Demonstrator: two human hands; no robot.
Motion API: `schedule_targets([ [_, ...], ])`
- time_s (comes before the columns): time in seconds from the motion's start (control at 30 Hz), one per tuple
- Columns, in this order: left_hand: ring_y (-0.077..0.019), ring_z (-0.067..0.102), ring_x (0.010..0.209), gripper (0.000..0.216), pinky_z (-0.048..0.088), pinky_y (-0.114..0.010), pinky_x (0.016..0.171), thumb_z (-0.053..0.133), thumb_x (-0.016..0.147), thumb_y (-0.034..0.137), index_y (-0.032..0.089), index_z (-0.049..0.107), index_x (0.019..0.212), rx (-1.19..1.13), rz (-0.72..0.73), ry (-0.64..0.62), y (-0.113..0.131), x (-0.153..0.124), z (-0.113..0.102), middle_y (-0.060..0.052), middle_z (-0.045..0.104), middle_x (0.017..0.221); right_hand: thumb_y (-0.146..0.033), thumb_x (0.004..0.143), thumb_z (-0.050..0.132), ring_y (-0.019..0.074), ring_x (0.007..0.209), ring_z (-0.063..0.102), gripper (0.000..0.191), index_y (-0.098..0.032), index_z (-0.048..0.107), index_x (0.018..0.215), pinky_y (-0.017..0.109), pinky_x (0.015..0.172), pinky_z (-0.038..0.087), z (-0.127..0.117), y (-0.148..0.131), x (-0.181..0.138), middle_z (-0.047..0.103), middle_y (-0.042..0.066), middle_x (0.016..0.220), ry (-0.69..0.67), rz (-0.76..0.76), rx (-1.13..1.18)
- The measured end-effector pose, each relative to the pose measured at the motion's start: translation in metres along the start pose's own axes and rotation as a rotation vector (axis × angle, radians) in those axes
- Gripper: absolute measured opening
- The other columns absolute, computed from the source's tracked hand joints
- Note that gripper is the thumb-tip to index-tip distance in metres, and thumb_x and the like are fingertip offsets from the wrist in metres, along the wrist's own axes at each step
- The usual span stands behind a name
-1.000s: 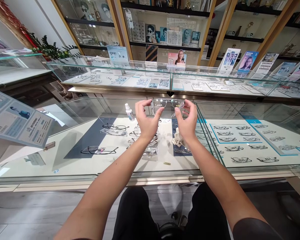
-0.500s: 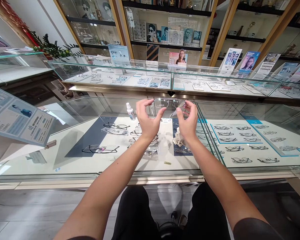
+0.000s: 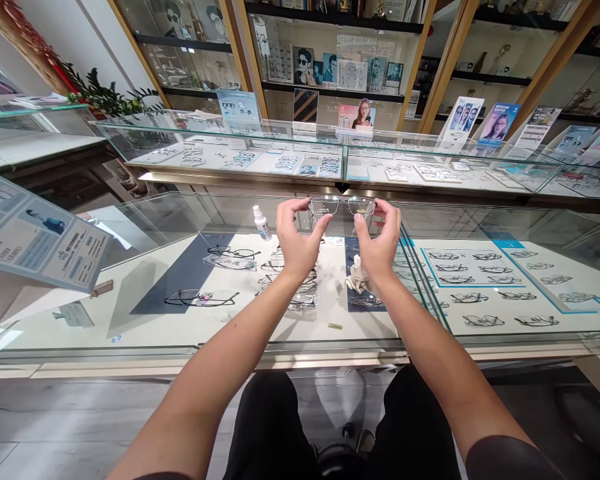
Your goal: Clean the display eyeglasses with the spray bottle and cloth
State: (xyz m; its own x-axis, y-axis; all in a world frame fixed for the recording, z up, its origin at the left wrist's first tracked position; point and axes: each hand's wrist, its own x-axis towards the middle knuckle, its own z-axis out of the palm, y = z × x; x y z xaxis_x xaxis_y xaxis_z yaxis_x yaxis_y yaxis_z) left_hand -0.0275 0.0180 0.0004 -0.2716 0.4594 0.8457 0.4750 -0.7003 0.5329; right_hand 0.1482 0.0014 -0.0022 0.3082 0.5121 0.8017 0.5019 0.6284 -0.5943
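A pair of thin-rimmed eyeglasses (image 3: 325,207) is held up above the glass counter, with printing on its clear lenses. My left hand (image 3: 300,237) grips its left side, thumb below and fingers at the outer edge. On the opposite side my right hand (image 3: 379,240) pinches the frame, its thumb over the lower part of the right lens. Below my right hand lies a crumpled cream cloth (image 3: 359,277). A white spray bottle (image 3: 262,223) stands upright to the left of my left hand.
Several eyeglasses (image 3: 200,298) lie in the glass display counter (image 3: 300,347) before me. A small gold-coloured piece (image 3: 335,326) is near its front. At left a tilted sign (image 3: 40,230) stands on the counter. Behind runs a second glass showcase (image 3: 230,133).
Both hands and the eyeglasses have shifted slightly right. The eyeglasses have turned to a more level, front-on angle, and the lens printing shows more clearly.
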Motion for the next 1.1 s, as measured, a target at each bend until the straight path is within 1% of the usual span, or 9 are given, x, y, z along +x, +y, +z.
schedule_targets([
  [0.1,-0.0256,0.068,0.11,0.054,0.053,-0.043,0.095,0.082,0.093,0.066,0.024,0.068,0.123,-0.001,-0.03,-0.014,-0.0002,-0.0001,0.0003,-0.01,0.071,0.12,-0.045,0.101,0.071,0.0308,0.118,0.066,0.043,-0.034,0.059,0.14,0.058,0.1,0.061,-0.0006,-0.0009,0.0006,0.063,0.01,0.129,-0.004,0.008,0.016],
  [0.2,-0.0255,0.068,0.109,0.054,0.052,-0.043,0.095,0.082,0.093,0.067,0.024,0.068,0.123,0.004,-0.038,-0.014,0.0,-0.0004,0.0002,-0.01,0.071,0.12,-0.045,0.101,0.071,0.0307,0.118,0.066,0.042,-0.034,0.059,0.14,0.057,0.101,0.06,-0.0004,-0.001,0.0004,0.063,0.01,0.128,-0.008,0.011,0.014],
  [0.4,-0.0265,0.066,0.112,0.05,0.05,-0.046,0.103,0.082,0.094,0.061,0.024,0.067,0.123,0.053,0.031,0.008,0.003,-0.0015,-0.0012,-0.009,0.069,0.119,-0.046,0.102,0.069,0.0296,0.12,0.067,0.042,-0.03,0.06,0.139,0.052,0.101,0.059,0.0012,-0.0001,-0.0008,0.065,0.011,0.132,-0.018,0.046,0.022],
  [0.57,-0.0271,0.066,0.112,0.049,0.05,-0.046,0.102,0.081,0.095,0.061,0.024,0.066,0.124,0.087,0.067,0.025,0.0043,-0.0023,-0.0016,-0.01,0.069,0.119,-0.045,0.101,0.07,0.0285,0.119,0.068,0.04,-0.028,0.061,0.136,0.05,0.101,0.059,0.002,0.0,-0.0013,0.068,0.012,0.132,-0.009,0.049,0.028],
  [0.73,-0.0293,0.066,0.116,0.05,0.049,-0.048,0.104,0.082,0.095,0.06,0.025,0.066,0.126,0.072,0.09,0.031,0.0038,-0.0025,-0.0011,-0.01,0.069,0.12,-0.045,0.103,0.067,0.0287,0.121,0.069,0.041,-0.029,0.059,0.139,0.051,0.103,0.059,0.0024,0.0022,-0.0018,0.068,0.012,0.135,-0.025,0.044,-0.004],
  [0.83,-0.0291,0.067,0.116,0.05,0.049,-0.048,0.103,0.083,0.095,0.06,0.024,0.067,0.125,0.068,0.096,0.041,0.0039,-0.0023,-0.0011,-0.01,0.07,0.12,-0.044,0.103,0.067,0.0306,0.124,0.067,0.043,-0.029,0.059,0.142,0.054,0.107,0.057,0.0021,0.0028,-0.0019,0.066,0.014,0.137,-0.04,0.067,0.023],
  [0.97,-0.027,0.068,0.113,0.05,0.051,-0.046,0.101,0.084,0.094,0.061,0.024,0.068,0.123,0.027,0.049,0.024,0.0023,-0.0013,-0.0005,-0.009,0.071,0.119,-0.044,0.102,0.068,0.0321,0.127,0.064,0.044,-0.031,0.059,0.143,0.058,0.111,0.055,0.0008,0.001,-0.0009,0.064,0.013,0.137,-0.047,0.078,0.032],
  [1.1,-0.0249,0.07,0.111,0.05,0.054,-0.041,0.095,0.086,0.092,0.06,0.024,0.07,0.124,-0.049,-0.054,-0.029,-0.0023,-0.0011,0.0014,-0.01,0.073,0.123,-0.041,0.103,0.069,0.0307,0.122,0.066,0.042,-0.032,0.059,0.143,0.055,0.106,0.059,-0.0013,-0.002,0.0008,0.064,0.013,0.131,-0.004,-0.012,-0.054],
])
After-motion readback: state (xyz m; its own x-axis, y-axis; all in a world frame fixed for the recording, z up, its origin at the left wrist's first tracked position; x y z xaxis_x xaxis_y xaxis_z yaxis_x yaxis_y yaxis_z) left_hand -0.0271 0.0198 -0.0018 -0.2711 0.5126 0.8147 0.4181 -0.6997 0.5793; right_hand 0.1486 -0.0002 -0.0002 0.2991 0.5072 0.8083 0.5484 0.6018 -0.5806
